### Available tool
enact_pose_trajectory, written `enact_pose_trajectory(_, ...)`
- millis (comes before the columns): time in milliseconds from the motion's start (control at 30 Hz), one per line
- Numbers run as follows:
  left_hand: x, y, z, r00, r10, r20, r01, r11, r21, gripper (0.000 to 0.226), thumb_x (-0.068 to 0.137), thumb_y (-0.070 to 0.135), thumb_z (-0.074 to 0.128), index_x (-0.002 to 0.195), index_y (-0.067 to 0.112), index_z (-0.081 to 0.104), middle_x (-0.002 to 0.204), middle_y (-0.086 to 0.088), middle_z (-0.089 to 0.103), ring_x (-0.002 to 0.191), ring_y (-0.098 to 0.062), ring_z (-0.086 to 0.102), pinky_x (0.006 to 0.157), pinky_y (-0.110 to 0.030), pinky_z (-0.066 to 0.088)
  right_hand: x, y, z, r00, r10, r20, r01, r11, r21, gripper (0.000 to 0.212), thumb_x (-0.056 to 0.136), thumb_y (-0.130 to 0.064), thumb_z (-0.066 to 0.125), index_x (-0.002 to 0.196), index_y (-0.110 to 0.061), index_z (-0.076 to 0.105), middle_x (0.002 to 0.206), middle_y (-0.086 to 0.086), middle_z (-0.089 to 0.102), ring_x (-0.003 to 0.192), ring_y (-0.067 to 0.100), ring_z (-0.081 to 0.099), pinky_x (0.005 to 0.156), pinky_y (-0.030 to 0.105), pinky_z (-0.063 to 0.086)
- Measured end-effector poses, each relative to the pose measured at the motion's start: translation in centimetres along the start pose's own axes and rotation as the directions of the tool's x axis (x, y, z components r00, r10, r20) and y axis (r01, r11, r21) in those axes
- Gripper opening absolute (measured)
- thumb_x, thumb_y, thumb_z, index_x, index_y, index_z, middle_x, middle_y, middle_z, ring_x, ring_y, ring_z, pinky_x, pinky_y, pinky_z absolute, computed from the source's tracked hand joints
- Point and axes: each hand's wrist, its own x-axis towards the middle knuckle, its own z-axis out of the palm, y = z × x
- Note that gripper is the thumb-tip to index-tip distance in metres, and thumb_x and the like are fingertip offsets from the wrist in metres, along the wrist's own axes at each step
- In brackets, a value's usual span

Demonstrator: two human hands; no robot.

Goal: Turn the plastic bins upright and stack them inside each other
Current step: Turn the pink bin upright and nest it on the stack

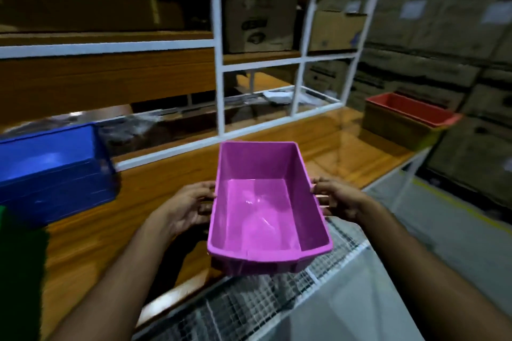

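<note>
Wall of stacked cardboard cartons point(432, 44): fills the right background, blurred
White metal shelving frame point(217, 63): stands at the back of the bench, brown cardboard boxes point(259, 22) on its upper shelf
Wooden bench top point(155, 191): orange-brown, runs left to right beneath the shelving; wire-mesh panel point(249, 304) along its near edge
Blue bin point(52, 171): far left on the bench, apparently bottom-up, well apart from the pink one
Green object point(16, 271): at the left edge, cut off, kind unclear
Red bin point(410, 109): upright, nested in a yellowish bin point(396, 127) at the far right end of the bench
Pink bin point(266, 202): upright, open side up, empty, held above the near edge of the bench, between both hands
Left hand point(191, 205): fingers curled against the bin's left wall, gripping it
Right hand point(338, 198): fingers curled at the bin's right rim, gripping it
</note>
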Motion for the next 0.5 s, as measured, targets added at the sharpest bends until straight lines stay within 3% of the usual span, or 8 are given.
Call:
enact_pose_trajectory(167, 5.0, -1.6, 10.5, 0.990, -0.062, 0.124, 0.055, 0.997, 0.052, 0.035, 0.084, -0.001, 0.052, 0.112, 0.016, 0.065, 0.068, 0.000, 0.055, 0.047, -0.006, 0.042, 0.050, -0.022, 0.045, -6.5, 0.8, -9.5, 0.990, -0.012, -0.139, 0.024, 0.997, 0.080, 0.026, 0.092, 0.002, 0.043, 0.097, -0.020, 0.056, 0.048, -0.009, 0.053, 0.034, 0.000, 0.045, 0.038, 0.016, 0.040)
enact_pose_trajectory(300, 9.4, -2.8, 20.0, 0.971, -0.106, 0.216, 0.079, 0.989, 0.128, 0.032, 0.082, 0.002, 0.054, 0.106, 0.019, 0.066, 0.071, -0.003, 0.048, 0.051, -0.008, 0.037, 0.051, -0.020, 0.036, -11.0, 2.1, -17.7, 0.963, -0.025, -0.269, 0.059, 0.991, 0.120, 0.029, 0.093, 0.005, 0.040, 0.097, -0.017, 0.059, 0.047, -0.007, 0.053, 0.033, 0.000, 0.045, 0.035, 0.014, 0.037)
enact_pose_trajectory(500, 15.2, -5.2, 35.6, 0.936, -0.143, 0.322, 0.072, 0.972, 0.223, 0.028, 0.087, 0.000, 0.048, 0.098, 0.020, 0.064, 0.072, 0.001, 0.057, 0.052, -0.006, 0.053, 0.047, -0.021, 0.051, -16.3, 4.8, -31.6, 0.898, -0.017, -0.439, 0.116, 0.973, 0.199, 0.029, 0.090, 0.005, 0.044, 0.100, -0.016, 0.060, 0.057, -0.006, 0.062, 0.041, 0.003, 0.054, 0.039, 0.020, 0.047)
